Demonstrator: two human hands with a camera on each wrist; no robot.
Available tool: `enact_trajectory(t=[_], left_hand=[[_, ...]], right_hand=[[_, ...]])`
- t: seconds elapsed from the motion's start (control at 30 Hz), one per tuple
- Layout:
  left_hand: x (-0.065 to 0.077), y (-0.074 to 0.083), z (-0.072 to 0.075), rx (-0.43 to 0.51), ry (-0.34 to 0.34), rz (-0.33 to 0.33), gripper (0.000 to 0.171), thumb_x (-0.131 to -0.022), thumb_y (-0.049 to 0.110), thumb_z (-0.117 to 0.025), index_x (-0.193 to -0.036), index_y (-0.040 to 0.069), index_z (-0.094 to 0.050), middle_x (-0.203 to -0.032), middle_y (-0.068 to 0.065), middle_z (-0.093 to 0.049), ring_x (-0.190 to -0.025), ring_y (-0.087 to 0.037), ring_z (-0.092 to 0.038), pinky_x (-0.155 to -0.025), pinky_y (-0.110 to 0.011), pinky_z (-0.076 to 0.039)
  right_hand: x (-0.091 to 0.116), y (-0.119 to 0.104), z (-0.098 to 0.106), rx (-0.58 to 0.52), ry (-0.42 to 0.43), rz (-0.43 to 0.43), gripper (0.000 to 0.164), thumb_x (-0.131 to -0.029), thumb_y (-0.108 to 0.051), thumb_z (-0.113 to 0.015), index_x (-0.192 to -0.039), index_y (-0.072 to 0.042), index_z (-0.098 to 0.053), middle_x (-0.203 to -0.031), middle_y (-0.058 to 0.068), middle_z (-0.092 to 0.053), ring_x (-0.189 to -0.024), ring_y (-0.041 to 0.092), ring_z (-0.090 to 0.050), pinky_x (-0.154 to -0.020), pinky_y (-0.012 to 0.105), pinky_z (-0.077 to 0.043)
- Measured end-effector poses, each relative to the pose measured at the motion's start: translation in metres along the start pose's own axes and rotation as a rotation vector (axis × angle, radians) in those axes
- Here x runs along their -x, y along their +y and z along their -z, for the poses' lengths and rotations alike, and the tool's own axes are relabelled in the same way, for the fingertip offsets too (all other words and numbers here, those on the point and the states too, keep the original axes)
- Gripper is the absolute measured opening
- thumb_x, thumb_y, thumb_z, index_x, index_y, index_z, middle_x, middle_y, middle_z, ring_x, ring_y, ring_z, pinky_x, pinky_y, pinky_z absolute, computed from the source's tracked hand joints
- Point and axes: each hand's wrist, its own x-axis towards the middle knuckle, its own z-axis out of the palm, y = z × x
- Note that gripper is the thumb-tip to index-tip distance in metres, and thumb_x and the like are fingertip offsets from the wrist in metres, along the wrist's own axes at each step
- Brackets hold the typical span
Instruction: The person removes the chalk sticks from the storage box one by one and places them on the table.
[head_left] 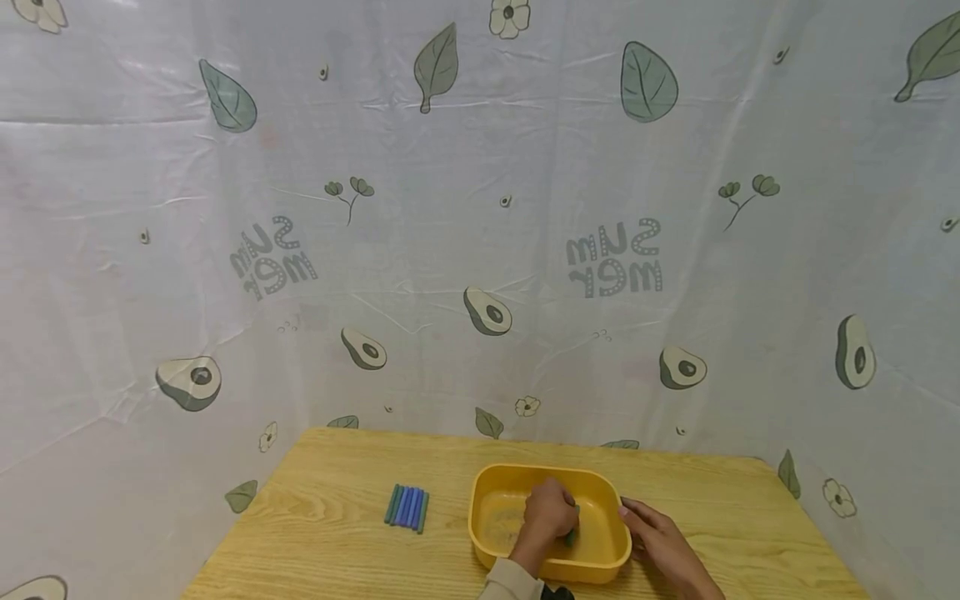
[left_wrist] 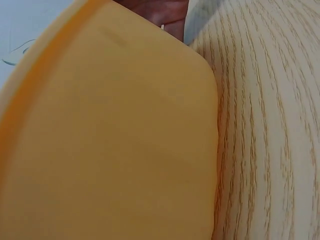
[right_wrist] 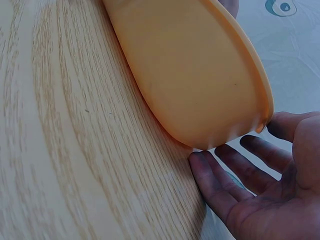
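My left hand (head_left: 551, 508) reaches down into a yellow plastic basin (head_left: 491, 475), its fingers curled. A short dark green stick (head_left: 573, 532) shows at the right side of that hand, in its grip; the fingertips are hidden. My right hand (head_left: 660, 537) holds the basin's right end. In the right wrist view, the right thumb lies at the rim and the fingers (right_wrist: 245, 167) touch the outer wall below. The left wrist view is mostly filled by the basin's outer side (left_wrist: 125, 125), with part of a hand (left_wrist: 167, 15) behind it.
Left of the basin, several green and blue sticks (head_left: 407, 507) lie side by side in a row on the wooden table (head_left: 322, 533). A pale curtain (head_left: 420, 250) printed with leaves and avocados hangs behind the table and along its sides.
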Motion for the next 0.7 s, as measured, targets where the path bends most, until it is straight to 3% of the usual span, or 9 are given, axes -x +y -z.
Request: enact_trajectory(t=[0.17, 0.23, 0.37, 0.5, 0.63, 0.7], left_hand=[[0.013, 0.01, 0.012, 0.027, -0.006, 0.015, 0.059, -0.082, -0.002, -0.072, -0.042, 0.025, -0.037, -0.043, 0.01, -0.021, -0.047, -0.013, -0.015, -0.045, -0.028, -0.018], [0.02, 0.018, 0.02, 0.032, -0.002, 0.017, 0.053, -0.082, -0.001, -0.074, -0.041, 0.02, -0.048, -0.041, 0.008, -0.033, -0.045, -0.014, -0.025, -0.046, -0.028, -0.023], [0.013, 0.011, 0.015, 0.01, 0.004, 0.004, 0.039, -0.081, 0.003, -0.078, -0.048, 0.018, -0.065, -0.048, 0.006, -0.055, -0.052, -0.017, -0.046, -0.05, -0.03, -0.037], [0.007, 0.004, 0.009, 0.0, 0.007, 0.004, 0.036, -0.081, 0.006, -0.077, -0.05, 0.019, -0.067, -0.052, 0.007, -0.055, -0.054, -0.016, -0.046, -0.053, -0.03, -0.038], [0.017, 0.016, 0.02, 0.005, -0.009, 0.019, 0.036, -0.083, 0.004, -0.078, -0.051, 0.018, -0.068, -0.052, 0.008, -0.055, -0.056, -0.016, -0.047, -0.055, -0.029, -0.039], [0.024, 0.025, 0.029, 0.0, -0.019, 0.019, 0.042, -0.082, 0.002, -0.077, -0.047, 0.018, -0.061, -0.048, 0.009, -0.046, -0.053, -0.014, -0.041, -0.055, -0.029, -0.037]], right_hand=[[0.0, 0.001, -0.001, 0.002, 0.01, -0.006, 0.069, -0.115, -0.039, -0.05, -0.16, 0.012, -0.038, -0.156, 0.038, -0.05, -0.127, 0.045, -0.069, -0.094, 0.05, -0.064], [0.0, 0.001, -0.001, 0.007, 0.004, -0.004, 0.07, -0.115, -0.04, -0.049, -0.16, 0.012, -0.038, -0.156, 0.038, -0.049, -0.127, 0.045, -0.069, -0.094, 0.05, -0.064], [0.001, -0.001, 0.001, 0.012, -0.019, 0.0, 0.072, -0.115, -0.042, -0.049, -0.161, 0.012, -0.035, -0.156, 0.038, -0.049, -0.126, 0.042, -0.071, -0.094, 0.049, -0.064], [0.002, -0.002, 0.002, 0.014, -0.031, 0.009, 0.073, -0.115, -0.041, -0.048, -0.161, 0.013, -0.034, -0.155, 0.038, -0.051, -0.122, 0.038, -0.073, -0.094, 0.047, -0.064], [0.002, -0.003, 0.002, 0.015, -0.029, 0.004, 0.072, -0.115, -0.04, -0.048, -0.161, 0.013, -0.033, -0.155, 0.037, -0.051, -0.122, 0.038, -0.073, -0.094, 0.047, -0.064], [0.002, -0.003, 0.001, 0.012, -0.015, -0.005, 0.071, -0.115, -0.04, -0.048, -0.161, 0.012, -0.035, -0.154, 0.036, -0.052, -0.122, 0.038, -0.073, -0.093, 0.047, -0.064]])
